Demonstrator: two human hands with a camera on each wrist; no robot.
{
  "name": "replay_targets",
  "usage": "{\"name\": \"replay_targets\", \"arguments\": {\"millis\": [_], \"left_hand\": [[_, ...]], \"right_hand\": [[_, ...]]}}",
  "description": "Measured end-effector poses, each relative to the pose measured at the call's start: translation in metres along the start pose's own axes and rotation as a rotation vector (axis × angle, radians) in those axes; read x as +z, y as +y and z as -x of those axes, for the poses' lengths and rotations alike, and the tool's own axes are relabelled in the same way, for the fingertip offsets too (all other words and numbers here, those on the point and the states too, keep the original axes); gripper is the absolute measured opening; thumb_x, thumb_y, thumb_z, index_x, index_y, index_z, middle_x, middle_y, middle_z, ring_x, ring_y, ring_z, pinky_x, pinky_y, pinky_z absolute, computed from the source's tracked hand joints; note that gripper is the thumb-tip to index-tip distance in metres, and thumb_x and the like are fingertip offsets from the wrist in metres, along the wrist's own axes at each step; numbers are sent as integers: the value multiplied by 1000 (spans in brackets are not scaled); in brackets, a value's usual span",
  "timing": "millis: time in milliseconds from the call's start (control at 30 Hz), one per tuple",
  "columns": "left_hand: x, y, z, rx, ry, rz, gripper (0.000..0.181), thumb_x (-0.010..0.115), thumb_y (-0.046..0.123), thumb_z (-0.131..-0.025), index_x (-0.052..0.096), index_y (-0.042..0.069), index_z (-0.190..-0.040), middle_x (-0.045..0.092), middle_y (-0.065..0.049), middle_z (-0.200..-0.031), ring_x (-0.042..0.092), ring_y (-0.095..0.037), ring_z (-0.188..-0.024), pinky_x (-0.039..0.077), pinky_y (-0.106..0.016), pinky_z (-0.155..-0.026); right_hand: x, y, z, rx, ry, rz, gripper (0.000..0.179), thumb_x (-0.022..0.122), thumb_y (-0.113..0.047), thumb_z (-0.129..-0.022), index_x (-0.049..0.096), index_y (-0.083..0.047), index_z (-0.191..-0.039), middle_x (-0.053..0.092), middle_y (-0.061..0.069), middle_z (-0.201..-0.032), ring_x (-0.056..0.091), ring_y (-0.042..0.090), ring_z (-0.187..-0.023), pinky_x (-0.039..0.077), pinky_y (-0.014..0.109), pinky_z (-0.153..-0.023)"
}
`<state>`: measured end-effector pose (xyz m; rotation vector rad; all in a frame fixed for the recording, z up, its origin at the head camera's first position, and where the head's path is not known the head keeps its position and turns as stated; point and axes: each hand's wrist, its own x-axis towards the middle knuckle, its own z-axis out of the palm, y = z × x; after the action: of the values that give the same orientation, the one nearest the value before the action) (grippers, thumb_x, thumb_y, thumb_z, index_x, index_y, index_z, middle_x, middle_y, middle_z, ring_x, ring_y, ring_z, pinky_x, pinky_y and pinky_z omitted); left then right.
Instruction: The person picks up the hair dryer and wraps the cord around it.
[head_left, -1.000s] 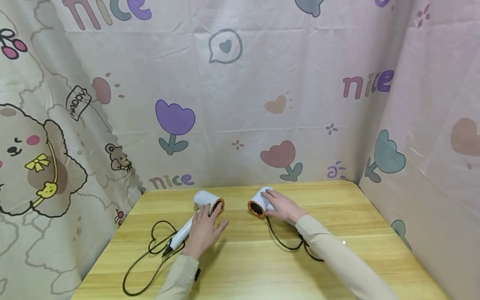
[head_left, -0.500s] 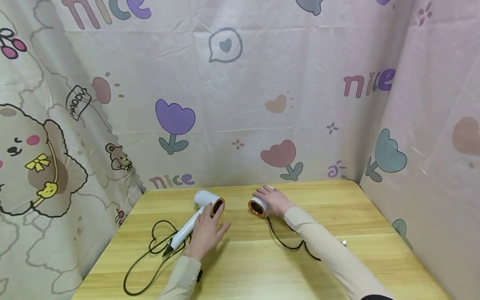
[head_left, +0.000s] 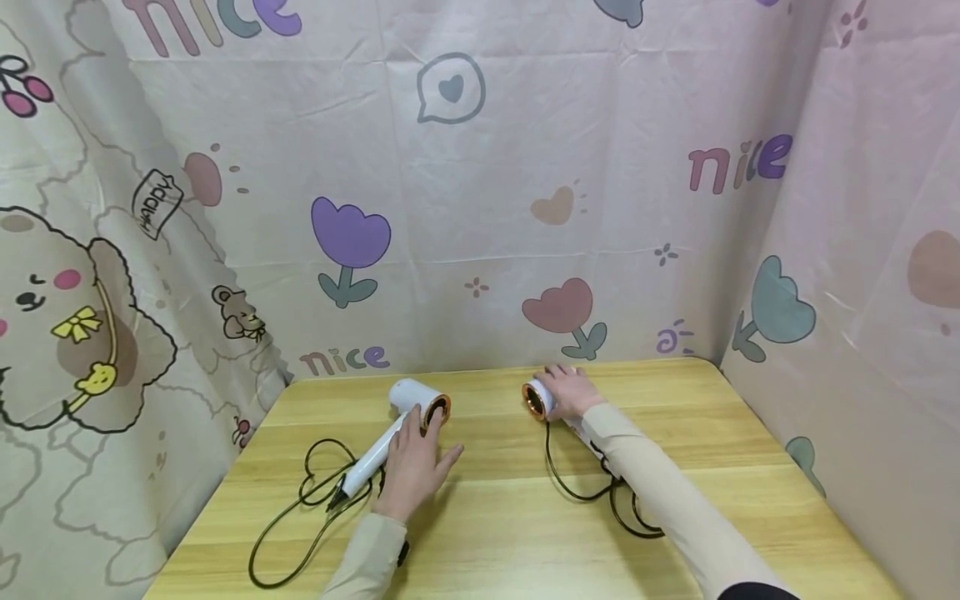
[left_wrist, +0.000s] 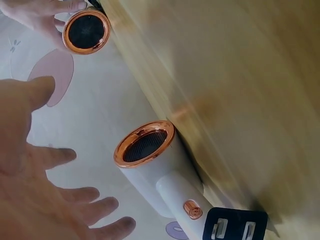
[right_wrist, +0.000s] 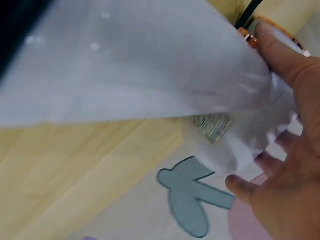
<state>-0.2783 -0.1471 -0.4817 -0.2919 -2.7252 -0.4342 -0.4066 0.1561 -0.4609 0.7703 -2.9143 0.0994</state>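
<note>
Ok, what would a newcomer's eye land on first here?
Probably the copper-rimmed hair dryer on the wooden table, near the left hand, and the second dryer, gripped by the right hand. Next, I'd guess, the big cartoon animal at the far left of the patterned cloth.

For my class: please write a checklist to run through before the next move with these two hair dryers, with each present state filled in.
1. Right hand has hold of the right dryer: ok, thumb and fingers round its head.
2. Left hand has hold of the left dryer: not ok, fingers spread and apart from it.
3. Left dryer lies on the table: ok.
4. Left cord free of loops: not ok, it loops beside the handle.
5. Right cord untangled: cannot tell, the right sleeve hides part.
</note>
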Motion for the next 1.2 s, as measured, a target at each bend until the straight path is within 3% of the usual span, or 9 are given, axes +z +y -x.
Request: {"name": "replay_targets", "arguments": {"millis": [300, 433, 533, 767, 900, 1000, 1200], "left_hand": [[3, 0, 1, -21, -10, 9, 72, 61, 49, -94, 40, 8, -149, 25, -31, -154, 30, -48, -141, 32, -63, -109], [5, -1, 1, -15, -18, 27, 71, 62, 47, -94, 40, 9, -150, 25, -31, -154, 30, -48, -140, 33, -64, -107], [5, 0, 0, -1, -5, 35, 71, 63, 47, -94, 40, 8, -149, 27, -31, -154, 31, -47, -140, 35, -64, -106], [5, 3, -2, 26, -10, 42, 71, 61, 49, -94, 41, 8, -149, 33, -29, -151, 34, -46, -139, 36, -64, -104], [5, 4, -3, 33, -51, 59, 69, 60, 47, -95, 43, 5, -147, 40, -29, -146, 47, -46, -128, 46, -59, -97], [6, 4, -4, 45, -68, 78, 66, 60, 45, -96, 45, 4, -145, 47, -29, -141, 56, -44, -117, 51, -55, -90], [10, 8, -8, 75, -68, 102, 66, 59, 46, -96, 46, 3, -144, 50, -26, -141, 53, -42, -124, 46, -54, -101]], "right_hand": [[-8, 31, 9, 280, -42, 4, 85, 85, -38, -72, 47, -7, -141, 49, 23, -136, 44, 45, -127, 40, 69, -95], [-11, 42, 14, 367, -41, -21, 83, 80, -47, -76, 49, -5, -140, 46, 28, -139, 42, 47, -129, 40, 69, -93], [-9, 50, 17, 393, -33, -50, 85, 78, -52, -76, 49, -1, -138, 47, 29, -138, 44, 46, -127, 41, 66, -94], [-6, 67, 23, 418, -33, -133, 87, 77, -53, -75, 46, 7, -130, 62, 25, -109, 60, 39, -97, 48, 54, -87], [-4, 73, 28, 450, -50, -170, 93, 76, -59, -72, 48, 6, -132, 59, 22, -106, 57, 34, -92, 49, 51, -83], [-2, 76, 34, 492, -66, -210, 91, 76, -63, -69, 54, 5, -126, 56, 18, -101, 55, 30, -85, 49, 44, -73], [2, 90, 53, 552, -73, -290, 80, 77, -68, -64, 57, -2, -104, 60, 10, -85, 56, 24, -71, 44, 33, -58]]}}
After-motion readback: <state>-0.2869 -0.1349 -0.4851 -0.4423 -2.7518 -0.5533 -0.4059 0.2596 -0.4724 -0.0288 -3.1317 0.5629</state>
